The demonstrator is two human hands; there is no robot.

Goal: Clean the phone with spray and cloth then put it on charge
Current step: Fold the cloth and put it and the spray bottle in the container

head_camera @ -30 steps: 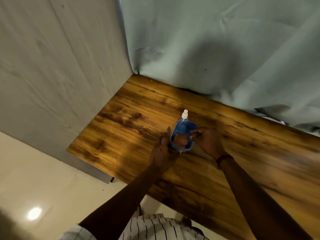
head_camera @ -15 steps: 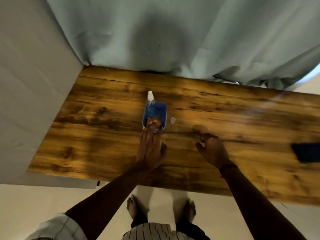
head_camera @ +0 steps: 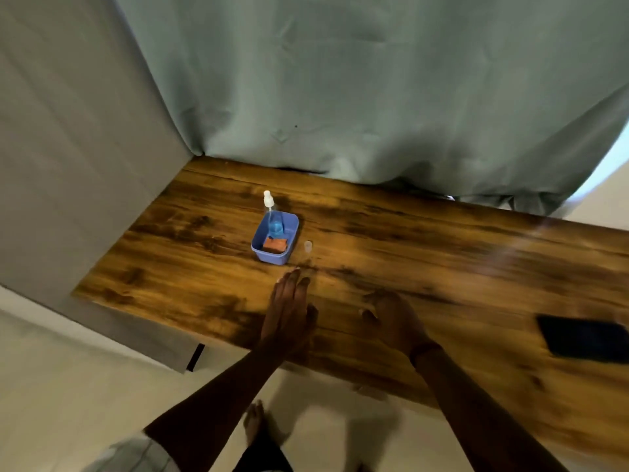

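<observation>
Both hover empty: left hand with fingers straight, right hand loosely curled. Best fetch the phone at three o'clock by its edges, bringing it nearer the tub at twelve.

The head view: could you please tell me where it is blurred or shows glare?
In the head view the phone at the right edge is smeared by blur; a pale glare streak crosses the table right of centre; the blue tub and spray bottle look fairly sharp.
</observation>
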